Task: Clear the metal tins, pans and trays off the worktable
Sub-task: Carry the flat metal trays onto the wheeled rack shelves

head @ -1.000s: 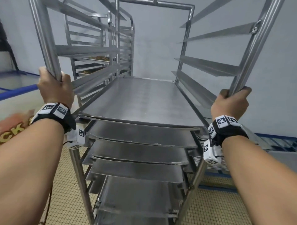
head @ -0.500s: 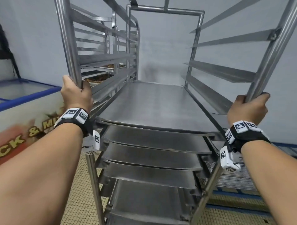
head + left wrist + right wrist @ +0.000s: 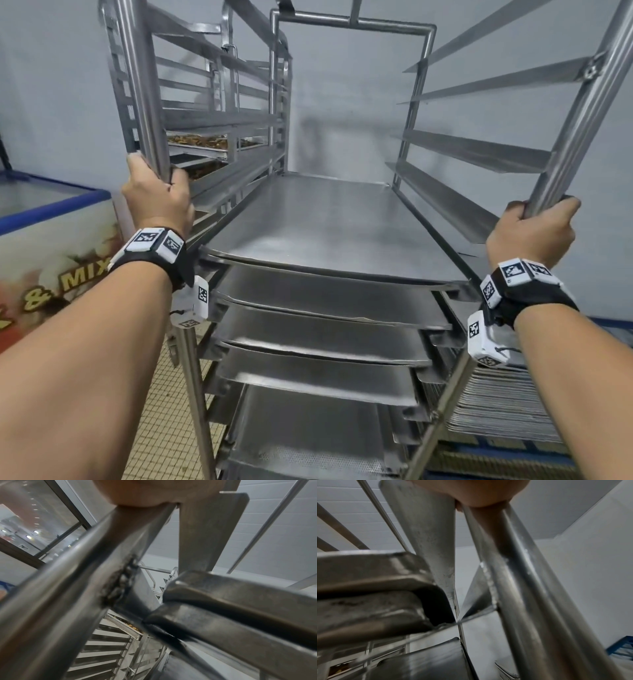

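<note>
A tall steel tray rack (image 3: 352, 24) stands in front of me, with several flat metal trays (image 3: 329, 222) slid onto its lower runners. My left hand (image 3: 156, 195) grips the rack's near left upright (image 3: 144, 85), seen close as a thick post (image 3: 72, 588) in the left wrist view. My right hand (image 3: 534, 229) grips the near right upright (image 3: 579, 113); that post (image 3: 518, 574) fills the right wrist view beside a tray corner (image 3: 412, 566). The upper runners hold nothing.
A second rack (image 3: 219, 113) behind on the left holds trays of browned food (image 3: 198, 140). A chest freezer (image 3: 51, 219) with a blue rim stands at left. A stack of trays (image 3: 500, 404) sits low at right. Grey walls lie close ahead; the floor (image 3: 164, 404) has small tiles.
The rack and both hands on it have shifted right and closer in the head view. The freezer at left shows more of its lettering. Both grips are unchanged.
</note>
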